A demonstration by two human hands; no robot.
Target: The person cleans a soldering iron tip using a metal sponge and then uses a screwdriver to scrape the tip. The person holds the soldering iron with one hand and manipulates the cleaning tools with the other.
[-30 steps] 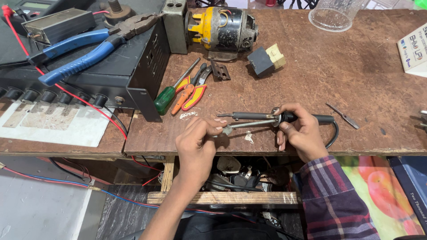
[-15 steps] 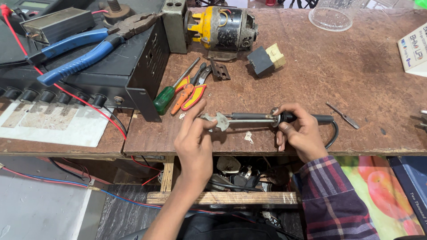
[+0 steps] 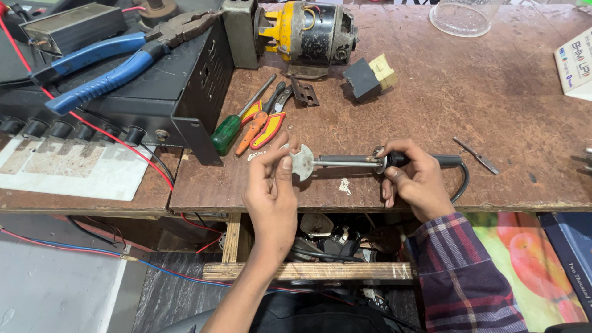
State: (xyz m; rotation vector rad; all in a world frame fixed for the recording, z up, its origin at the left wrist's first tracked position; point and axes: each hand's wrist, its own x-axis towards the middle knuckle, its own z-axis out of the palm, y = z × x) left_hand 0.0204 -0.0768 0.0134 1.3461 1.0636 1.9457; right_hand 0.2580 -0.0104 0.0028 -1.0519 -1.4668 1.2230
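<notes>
Fingers (image 3: 285, 165) of the left hand (image 3: 271, 197) pinch closed on a small, flat metal plate (image 3: 302, 163) at the tip of a soldering iron (image 3: 370, 161), which lies level just above the near part of a worn wooden workbench (image 3: 493, 105). Thumb and forefinger of the right hand (image 3: 416, 182) curl shut around the iron's collar, where the metal shaft meets the black handle, while a plaid sleeve (image 3: 462, 271) crosses the bench's front edge. Behind that hand the iron's black cord (image 3: 461, 185) loops back towards the edge. Both wrists hang over the bench lip, above a shelf of dark parts (image 3: 333, 234) and a timber rail (image 3: 308, 270).

Bare wood stretches to the right of the hands, broken only by a thin metal blade (image 3: 476, 154) lying well apart from the handle. On the left the room is tighter: a green-handled screwdriver (image 3: 237, 120) and orange-handled pliers (image 3: 262, 126) lie near the left hand's fingertips, hard against the corner of a black metal box (image 3: 185, 92) carrying blue-handled pliers (image 3: 105, 61). Farther back stand a yellow-and-black motor (image 3: 308, 34), a small black-and-cream block (image 3: 369, 77) and a clear plastic tub (image 3: 465, 15), well clear of the hands. A red wire (image 3: 123, 148) trails over the box towards the seam between two benches.
</notes>
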